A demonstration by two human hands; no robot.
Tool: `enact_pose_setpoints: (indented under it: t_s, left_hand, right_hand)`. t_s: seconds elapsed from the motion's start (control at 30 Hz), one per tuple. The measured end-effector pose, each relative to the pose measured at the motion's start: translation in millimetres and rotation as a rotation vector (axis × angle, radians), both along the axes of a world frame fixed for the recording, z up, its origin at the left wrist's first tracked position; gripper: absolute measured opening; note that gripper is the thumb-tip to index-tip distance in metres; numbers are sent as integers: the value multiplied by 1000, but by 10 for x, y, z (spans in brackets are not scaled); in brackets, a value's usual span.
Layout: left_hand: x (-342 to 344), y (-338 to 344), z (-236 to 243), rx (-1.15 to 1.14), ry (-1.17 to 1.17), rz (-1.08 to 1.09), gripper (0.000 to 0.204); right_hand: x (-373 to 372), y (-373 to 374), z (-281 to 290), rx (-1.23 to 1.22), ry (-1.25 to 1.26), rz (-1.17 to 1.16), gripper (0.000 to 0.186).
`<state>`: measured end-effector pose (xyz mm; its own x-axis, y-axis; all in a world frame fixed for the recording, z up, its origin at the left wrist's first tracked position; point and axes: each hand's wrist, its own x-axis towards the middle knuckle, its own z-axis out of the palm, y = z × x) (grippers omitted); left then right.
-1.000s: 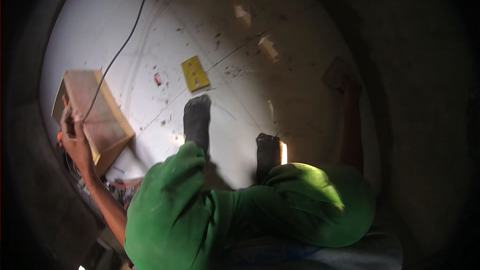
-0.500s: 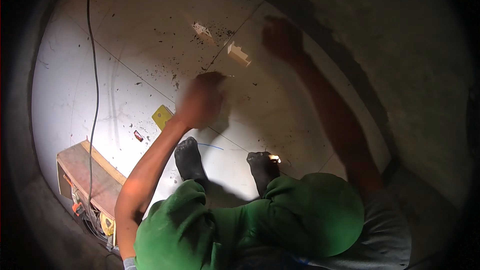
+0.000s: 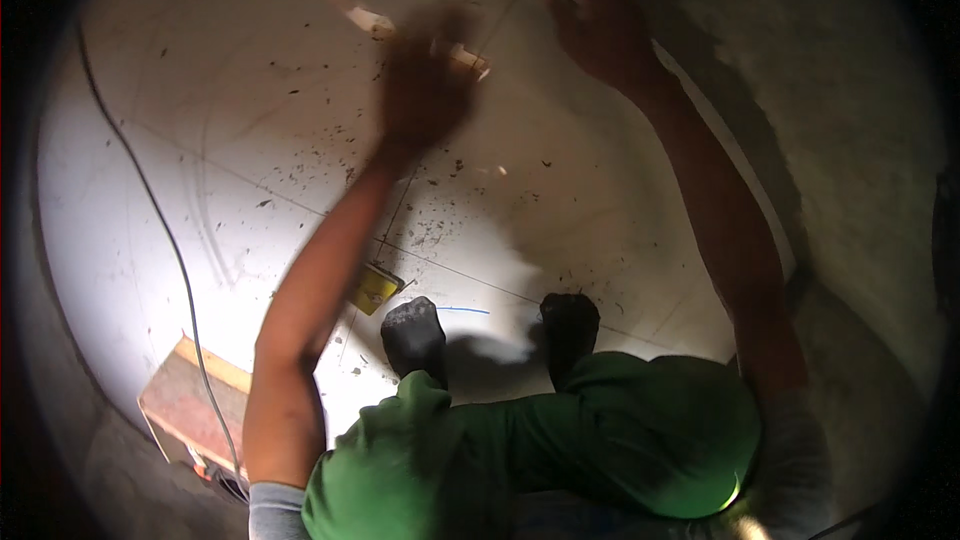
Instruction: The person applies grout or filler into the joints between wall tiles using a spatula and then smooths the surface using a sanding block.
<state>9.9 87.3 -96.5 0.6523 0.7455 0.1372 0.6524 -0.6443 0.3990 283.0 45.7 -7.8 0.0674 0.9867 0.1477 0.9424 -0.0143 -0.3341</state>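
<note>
My left hand (image 3: 428, 80), smeared by motion, reaches over a pale cut piece (image 3: 468, 60) on the white floor. The blur hides whether its fingers grip that piece. Just left of it, a second pale piece (image 3: 370, 20) is also blurred. At the far right, my right hand (image 3: 605, 35) is closed low beside the wall's foot. A thin pale streak shows at its fingertips, too unclear to name. Under my left forearm, near my foot, a small flat yellow object (image 3: 376, 287) lies on the floor.
Dark crumbs (image 3: 435, 225) are scattered over the tiles. A grey cable (image 3: 165, 215) runs down the left side past a wooden box (image 3: 195, 395). A rough grey wall (image 3: 820, 90) curves along the right. My dark-socked feet (image 3: 413, 335) stand near a blue line (image 3: 465, 310).
Both hands have reached farther forward, the left one now over the pale pieces and the right one nearer the wall. The whole view has shifted.
</note>
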Motion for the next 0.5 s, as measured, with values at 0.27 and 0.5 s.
enact_pose_setpoints:
  t_s: [0.27,0.5]
  left_hand:
    - [-2941,1432,7,303,370,368,61]
    - [-727,730,561,272,9,-300,59]
  right_hand:
    - [-164,-1678,-42,-182,-387,-364,29]
    - [-1851,-2607,-30,-153,249,123,35]
